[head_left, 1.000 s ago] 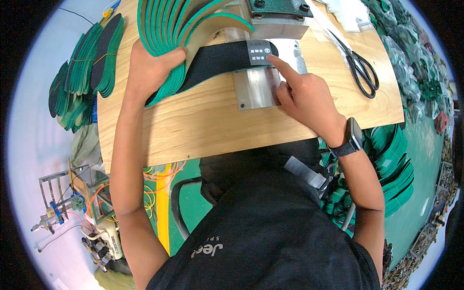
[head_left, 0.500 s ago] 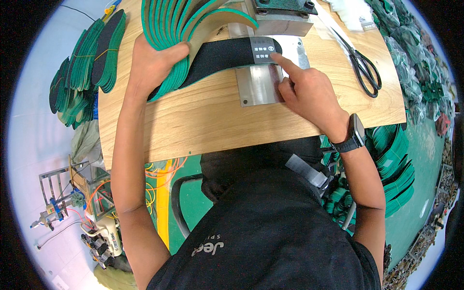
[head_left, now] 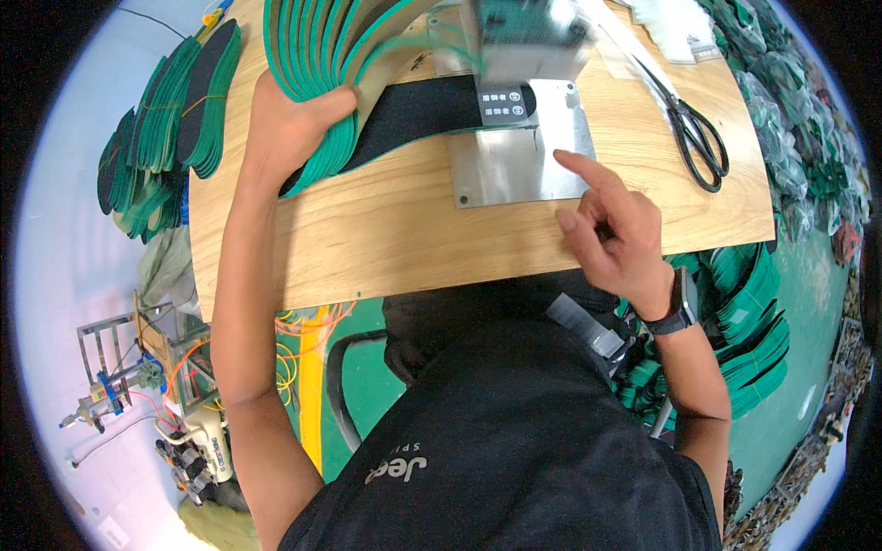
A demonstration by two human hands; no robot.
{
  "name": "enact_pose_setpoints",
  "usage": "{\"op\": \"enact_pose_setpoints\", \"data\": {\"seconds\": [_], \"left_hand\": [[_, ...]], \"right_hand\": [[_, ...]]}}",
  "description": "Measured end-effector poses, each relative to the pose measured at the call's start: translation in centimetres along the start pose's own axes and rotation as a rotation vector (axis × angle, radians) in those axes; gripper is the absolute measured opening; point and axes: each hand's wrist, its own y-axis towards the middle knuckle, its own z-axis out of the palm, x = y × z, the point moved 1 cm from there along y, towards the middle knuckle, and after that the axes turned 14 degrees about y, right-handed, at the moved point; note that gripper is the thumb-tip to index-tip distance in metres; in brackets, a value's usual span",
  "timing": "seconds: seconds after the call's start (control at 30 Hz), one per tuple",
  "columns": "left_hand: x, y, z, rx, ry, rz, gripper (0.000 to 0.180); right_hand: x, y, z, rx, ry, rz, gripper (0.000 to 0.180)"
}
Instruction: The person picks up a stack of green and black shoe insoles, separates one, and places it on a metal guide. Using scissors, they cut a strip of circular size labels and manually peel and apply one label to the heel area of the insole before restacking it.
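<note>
My left hand (head_left: pixel 299 119) is closed round a thick bundle of insoles (head_left: pixel 317 55) with green edges, fanned out at their upper ends. From under this bundle a black insole (head_left: pixel 418 108) reaches right across the wooden table. Its far end rests on a metal plate (head_left: pixel 501 170) and bears a grey label strip (head_left: pixel 505 106) with pale print. Just above that end is the metal block of a press (head_left: pixel 528 41), blurred. My right hand (head_left: pixel 620 225) hovers near the plate's right edge, holding nothing, index finger stretched out and thumb apart.
Black-handled scissors (head_left: pixel 698 142) lie on the table (head_left: pixel 367 248) at the right, near clear plastic bags (head_left: pixel 675 28). Banded insole stacks (head_left: pixel 207 101) stand at the far left. More green insoles (head_left: pixel 749 340) are piled below the table's right side.
My right hand has drawn back from the label strip, toward me and to the right. The press block has come down toward the insole's end. My left hand keeps its grip on the bundle.
</note>
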Motion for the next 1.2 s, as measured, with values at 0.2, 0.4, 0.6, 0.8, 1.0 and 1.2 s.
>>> {"op": "enact_pose_setpoints", "data": {"seconds": [0.2,0.4,0.6,0.8,1.0,1.2], "left_hand": [[-0.5,-0.2,0.4,-0.011,-0.031,0.013,0.025],[-0.2,0.0,0.4,0.073,-0.027,0.006,0.025],[-0.4,-1.6,-0.8,0.075,0.054,-0.006,0.026],[-1.0,-3.5,-1.7,0.072,0.052,-0.022,0.031],[-1.0,-4.0,-1.8,0.09,0.104,0.005,0.034],[-1.6,-3.9,-1.8,0.136,0.099,-0.045,0.035]], "right_hand": [[0.4,-0.6,0.0,0.008,0.048,-0.054,0.047],[0.5,-1.0,0.1,-0.036,-0.022,-0.042,0.048],[-0.6,1.4,0.5,0.016,-0.139,0.003,0.039],[-2.7,4.7,1.8,0.186,-0.332,-0.256,0.022],[-1.7,6.5,-0.2,0.03,-0.319,-0.399,0.005],[-1.9,5.0,-1.1,0.266,-0.349,-0.287,0.026]]}}
